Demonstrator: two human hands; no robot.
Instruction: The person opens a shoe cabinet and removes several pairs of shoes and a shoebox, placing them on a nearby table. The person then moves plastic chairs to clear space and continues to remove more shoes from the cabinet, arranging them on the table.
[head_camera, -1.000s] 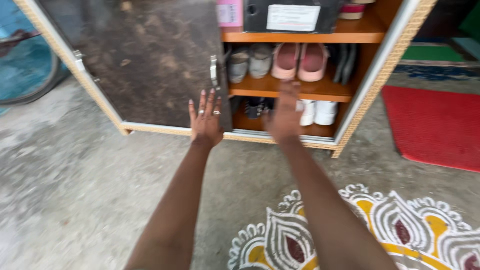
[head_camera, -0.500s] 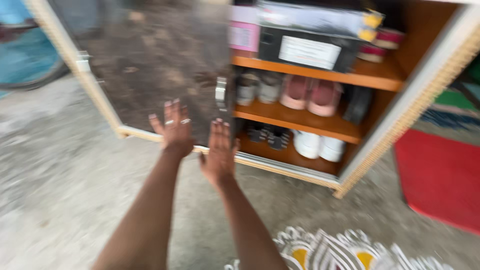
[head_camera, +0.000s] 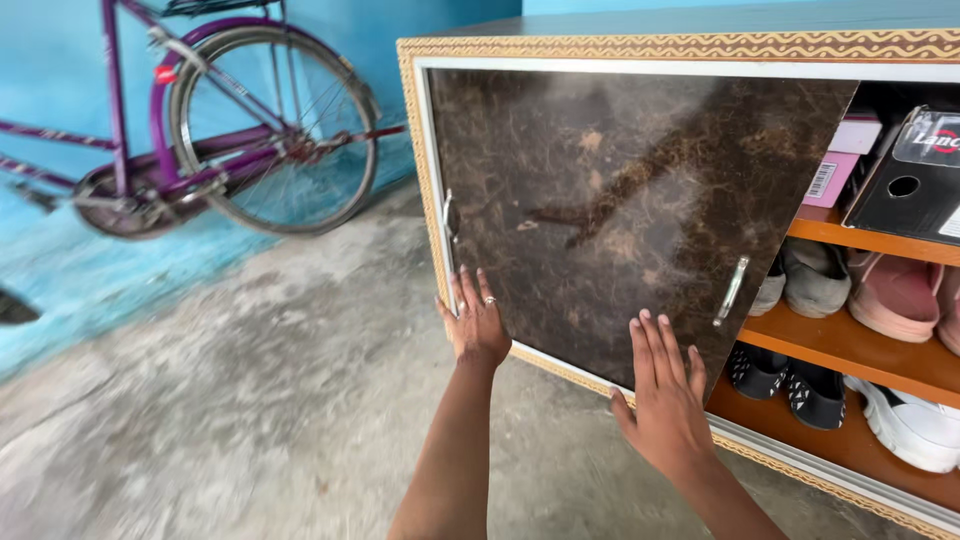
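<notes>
Both hands flat on the sliding door of a shoe cabinet.

The left hand (head_camera: 478, 325), open with fingers spread and a ring on one, presses the door (head_camera: 620, 210) near its lower left edge; the right hand (head_camera: 664, 395), also open and gripping nothing, lies palm-down near the lower right, just beside the handle (head_camera: 732, 291). Flat palms likely give purchase for sliding. The door is dark brown, marbled and glossy, covering the cabinet's (head_camera: 700, 45) left half. Shoes (head_camera: 880, 300) sit on open shelves to the right; a purple bicycle (head_camera: 230, 130) leans on the blue wall.
</notes>
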